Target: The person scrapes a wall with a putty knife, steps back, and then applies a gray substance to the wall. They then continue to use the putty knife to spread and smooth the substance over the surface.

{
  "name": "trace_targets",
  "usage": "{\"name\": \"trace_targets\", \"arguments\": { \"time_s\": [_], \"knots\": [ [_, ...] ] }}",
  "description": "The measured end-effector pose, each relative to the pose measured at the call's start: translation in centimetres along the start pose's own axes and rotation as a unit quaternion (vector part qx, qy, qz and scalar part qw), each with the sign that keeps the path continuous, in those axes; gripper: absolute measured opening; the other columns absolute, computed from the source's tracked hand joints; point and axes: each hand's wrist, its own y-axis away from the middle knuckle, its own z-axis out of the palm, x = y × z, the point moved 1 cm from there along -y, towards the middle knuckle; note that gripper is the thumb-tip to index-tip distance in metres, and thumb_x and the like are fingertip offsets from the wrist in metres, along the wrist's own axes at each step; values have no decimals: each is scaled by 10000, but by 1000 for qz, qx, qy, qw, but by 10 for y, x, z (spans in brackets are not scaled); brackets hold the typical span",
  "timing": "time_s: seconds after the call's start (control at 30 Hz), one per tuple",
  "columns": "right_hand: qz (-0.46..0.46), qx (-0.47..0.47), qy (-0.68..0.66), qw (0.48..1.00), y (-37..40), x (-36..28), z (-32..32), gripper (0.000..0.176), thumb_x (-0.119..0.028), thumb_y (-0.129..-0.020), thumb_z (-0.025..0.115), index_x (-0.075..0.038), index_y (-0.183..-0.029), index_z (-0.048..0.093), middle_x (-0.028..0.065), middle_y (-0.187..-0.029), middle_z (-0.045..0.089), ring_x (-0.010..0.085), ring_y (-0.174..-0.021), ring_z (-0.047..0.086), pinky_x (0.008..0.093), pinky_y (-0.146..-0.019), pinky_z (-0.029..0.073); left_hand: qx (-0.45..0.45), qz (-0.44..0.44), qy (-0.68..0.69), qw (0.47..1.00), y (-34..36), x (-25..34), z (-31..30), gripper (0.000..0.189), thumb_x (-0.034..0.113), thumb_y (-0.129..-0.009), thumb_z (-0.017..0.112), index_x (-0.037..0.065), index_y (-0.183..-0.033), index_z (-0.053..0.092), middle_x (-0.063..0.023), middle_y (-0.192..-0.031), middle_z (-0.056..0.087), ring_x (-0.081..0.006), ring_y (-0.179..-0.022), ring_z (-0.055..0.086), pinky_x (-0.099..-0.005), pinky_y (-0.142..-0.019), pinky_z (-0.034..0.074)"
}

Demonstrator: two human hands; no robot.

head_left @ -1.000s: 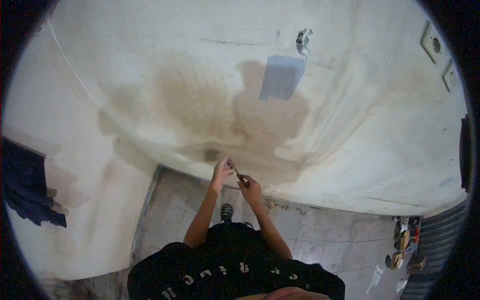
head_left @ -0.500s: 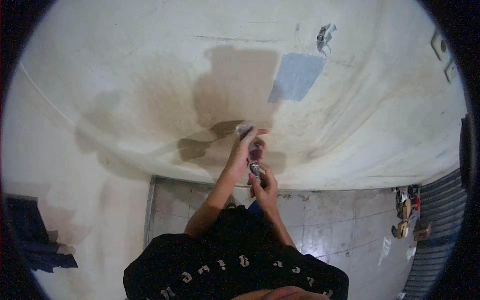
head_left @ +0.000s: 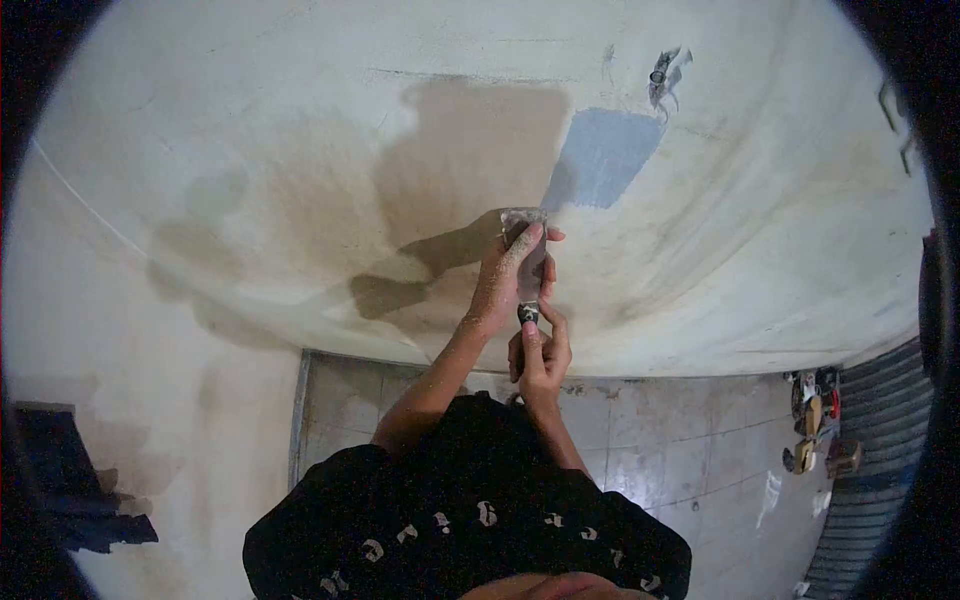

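Note:
A scraper (head_left: 533, 268) with a wide, dusty blade and a dark handle is held upright in front of the wall (head_left: 460, 150). My left hand (head_left: 507, 270) wraps round its blade, the thumb lying on the face and fingertips showing at the right edge. Below it, my right hand (head_left: 543, 352) grips the handle, thumb along the front. Pale dust clings to my left hand and wrist. Just above and to the right of the blade is a grey-blue patch (head_left: 608, 158) on the wall. Whether the blade's tip touches the wall cannot be made out.
Higher up, the wall has a damaged spot with a small hole (head_left: 660, 78). A tiled floor (head_left: 655, 440) lies below. Assorted items (head_left: 810, 420) stand near a ribbed grey shutter (head_left: 870, 465) on the right. Something dark (head_left: 70, 470) is at the far left.
The scraper and both hands have moved up and slightly right. The blade, tilted and blurred before, is now more upright with its face showing.

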Motion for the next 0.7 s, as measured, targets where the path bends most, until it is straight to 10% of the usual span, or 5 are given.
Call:
{"name": "trace_targets", "arguments": {
  "time_s": [0.7],
  "knots": [
    [-3, 36, -10, 999, 0, -1, 5, 348, -151, -984, 526, -17, -1301, 472, -9, -536, 473, 52, -400, 387, 223, -364, 268, 84, 42, -48, 994, -8, -6, 7, 344, 355, -961, 536, 46, -815, 570, 9, -512, 443, -103, -362, 438, -246, -357, 346]
  ]
}}
